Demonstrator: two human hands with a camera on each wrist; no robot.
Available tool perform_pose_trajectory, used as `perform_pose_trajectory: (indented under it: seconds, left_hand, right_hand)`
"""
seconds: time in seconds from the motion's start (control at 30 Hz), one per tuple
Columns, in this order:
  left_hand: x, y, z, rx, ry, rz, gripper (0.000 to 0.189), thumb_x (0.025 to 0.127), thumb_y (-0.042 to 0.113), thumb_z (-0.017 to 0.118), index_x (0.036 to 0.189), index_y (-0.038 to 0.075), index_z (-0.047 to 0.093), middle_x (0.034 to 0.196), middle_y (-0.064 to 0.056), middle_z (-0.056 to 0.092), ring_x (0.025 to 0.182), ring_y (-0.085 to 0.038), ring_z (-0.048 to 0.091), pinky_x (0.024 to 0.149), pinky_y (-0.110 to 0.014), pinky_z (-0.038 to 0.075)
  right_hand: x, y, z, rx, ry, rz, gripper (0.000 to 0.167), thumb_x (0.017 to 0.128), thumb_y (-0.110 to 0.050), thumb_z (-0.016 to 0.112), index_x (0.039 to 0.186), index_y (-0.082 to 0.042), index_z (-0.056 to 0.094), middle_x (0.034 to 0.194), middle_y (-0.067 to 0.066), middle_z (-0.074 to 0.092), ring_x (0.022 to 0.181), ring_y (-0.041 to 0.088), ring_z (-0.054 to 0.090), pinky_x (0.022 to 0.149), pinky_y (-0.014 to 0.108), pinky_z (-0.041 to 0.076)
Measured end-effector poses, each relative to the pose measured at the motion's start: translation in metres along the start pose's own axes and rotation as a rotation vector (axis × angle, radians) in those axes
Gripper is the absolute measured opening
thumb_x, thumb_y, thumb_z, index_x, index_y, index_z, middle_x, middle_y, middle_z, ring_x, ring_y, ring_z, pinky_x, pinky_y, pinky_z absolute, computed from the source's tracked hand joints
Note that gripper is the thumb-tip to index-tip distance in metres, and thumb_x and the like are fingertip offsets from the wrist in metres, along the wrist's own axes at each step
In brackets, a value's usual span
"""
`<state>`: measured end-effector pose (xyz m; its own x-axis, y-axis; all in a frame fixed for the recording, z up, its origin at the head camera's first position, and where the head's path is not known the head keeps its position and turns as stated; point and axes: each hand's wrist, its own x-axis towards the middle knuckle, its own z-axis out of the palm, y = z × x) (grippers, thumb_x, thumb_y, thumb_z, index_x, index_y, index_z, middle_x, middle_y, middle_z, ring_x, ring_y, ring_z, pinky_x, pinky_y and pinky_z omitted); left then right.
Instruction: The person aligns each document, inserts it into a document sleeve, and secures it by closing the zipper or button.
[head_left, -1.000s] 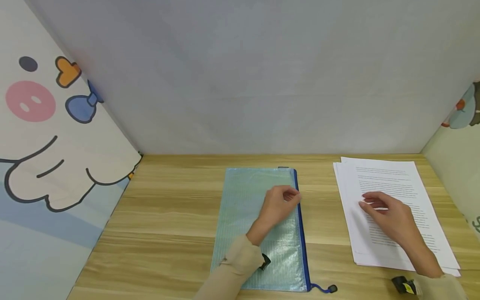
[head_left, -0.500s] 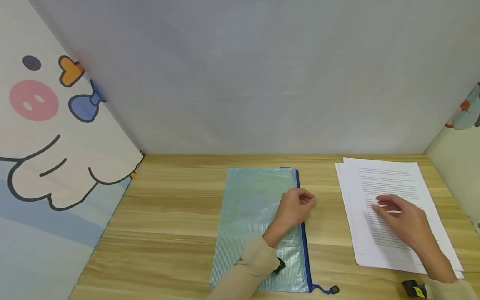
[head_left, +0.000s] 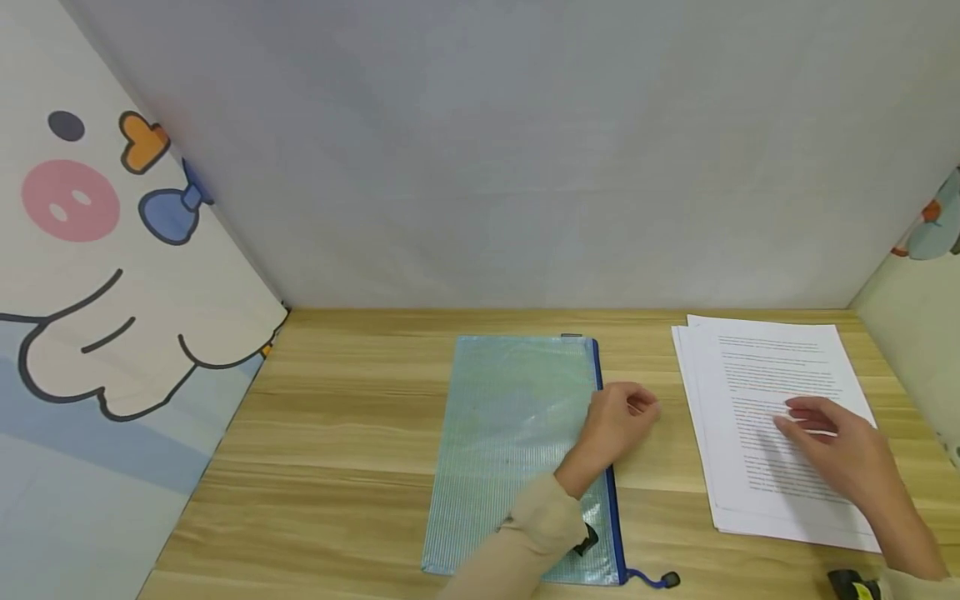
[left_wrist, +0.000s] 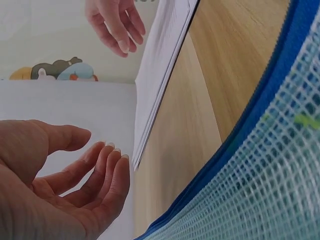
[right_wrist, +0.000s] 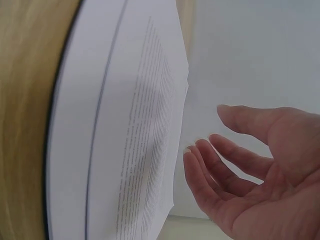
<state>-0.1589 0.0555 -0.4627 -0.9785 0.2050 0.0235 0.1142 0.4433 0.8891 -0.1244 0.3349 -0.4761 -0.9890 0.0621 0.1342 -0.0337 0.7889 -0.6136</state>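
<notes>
Mesh zipper pouch (head_left: 502, 442) and printed sheets (head_left: 753, 446) lie apart, work seemingly unstarted; left hand (head_left: 617, 422), right hand (head_left: 847, 446): loosely curved, holding nothing.

Left grip (head_left: 615, 423), right grip (head_left: 846, 446) loosely curled

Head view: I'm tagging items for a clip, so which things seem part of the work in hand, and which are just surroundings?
Likely part of the work:
printed sheets, with the right hand above them
mesh pouch, with the left hand near its blue zip

Likely just surroundings:
wooden table
cartoon panel
pale back wall
</notes>
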Motion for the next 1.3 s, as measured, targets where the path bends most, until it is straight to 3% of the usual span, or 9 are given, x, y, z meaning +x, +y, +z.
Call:
perform_pose_trajectory:
  seconds: [0.13,0.27,0.33,0.57,0.63,0.7,0.8,1.0,1.3]
  left_hand:
    - [0.000,0.001,0.009,0.016,-0.003,0.007,0.007,0.092,0.007,0.073,0.088,0.004,0.077,0.077,0.003,0.070,0.067,0.003,0.056,0.065,-0.011,0.047]
    - [0.000,0.003,0.017,0.014,-0.024,-0.024,0.007,0.092,0.009,0.073,0.089,0.005,0.078,0.078,0.006,0.069,0.068,0.004,0.056,0.065,-0.010,0.046]
    - [0.000,0.005,0.021,0.007,-0.033,-0.038,0.007,0.092,0.010,0.073,0.090,0.006,0.078,0.078,0.006,0.068,0.068,0.004,0.056,0.065,-0.010,0.046]
    - [-0.001,0.013,0.035,-0.009,-0.032,-0.043,0.006,0.091,0.009,0.074,0.088,0.005,0.078,0.076,0.005,0.070,0.065,0.005,0.057,0.062,-0.008,0.045]
    - [-0.001,0.015,0.039,-0.022,-0.031,-0.060,0.007,0.091,0.009,0.075,0.087,0.005,0.078,0.074,0.006,0.069,0.064,0.005,0.056,0.061,-0.008,0.045]
    - [-0.002,0.017,0.043,-0.037,-0.031,-0.083,0.007,0.090,0.009,0.075,0.086,0.005,0.078,0.073,0.007,0.069,0.063,0.005,0.056,0.061,-0.008,0.045]
    - [-0.002,0.019,0.047,-0.044,-0.026,-0.102,0.006,0.089,0.009,0.076,0.087,0.005,0.078,0.074,0.006,0.070,0.063,0.005,0.057,0.061,-0.008,0.045]
    - [-0.001,0.021,0.056,-0.052,-0.023,-0.131,0.009,0.087,0.010,0.077,0.093,0.003,0.078,0.076,0.004,0.071,0.066,0.003,0.060,0.062,-0.009,0.046]
    - [-0.005,0.026,0.066,-0.040,-0.073,-0.225,0.023,0.089,0.017,0.078,0.108,0.003,0.076,0.090,0.001,0.069,0.079,-0.001,0.058,0.070,-0.016,0.049]
  right_hand:
    - [-0.001,0.009,-0.005,-0.011,-0.026,0.055,0.040,0.096,-0.017,0.074,0.122,0.011,0.062,0.108,0.034,0.068,0.073,-0.023,0.040,0.060,0.004,0.041]
    - [-0.002,0.015,-0.011,-0.038,-0.036,0.101,0.044,0.097,-0.022,0.072,0.124,0.011,0.061,0.111,0.034,0.067,0.073,-0.023,0.040,0.060,0.008,0.041]
    - [-0.002,0.018,-0.015,-0.049,-0.039,0.123,0.046,0.098,-0.024,0.071,0.125,0.011,0.060,0.112,0.034,0.067,0.073,-0.018,0.048,0.059,0.010,0.041]
    - [-0.003,0.028,-0.023,-0.073,-0.040,0.141,0.048,0.098,-0.026,0.071,0.125,0.012,0.059,0.115,0.036,0.065,0.072,-0.025,0.037,0.059,0.016,0.041]
    - [-0.004,0.031,-0.024,-0.073,-0.049,0.156,0.051,0.098,-0.027,0.070,0.125,0.014,0.057,0.118,0.038,0.063,0.075,-0.008,0.059,0.059,0.017,0.040]
    - [-0.004,0.034,-0.025,-0.078,-0.063,0.193,0.054,0.099,-0.029,0.069,0.127,0.015,0.054,0.122,0.040,0.059,0.088,0.021,0.071,0.060,0.020,0.042]
    - [-0.005,0.039,-0.026,-0.076,-0.084,0.238,0.058,0.101,-0.029,0.066,0.130,0.018,0.050,0.127,0.043,0.054,0.109,0.057,0.057,0.064,0.029,0.048]
    - [-0.005,0.046,-0.030,-0.085,-0.097,0.270,0.060,0.102,-0.027,0.064,0.130,0.022,0.045,0.128,0.045,0.048,0.111,0.060,0.052,0.081,0.058,0.050]
    - [-0.008,0.052,-0.032,-0.098,-0.105,0.353,0.061,0.104,-0.025,0.060,0.137,0.021,0.037,0.133,0.046,0.040,0.118,0.059,0.045,0.093,0.064,0.043]
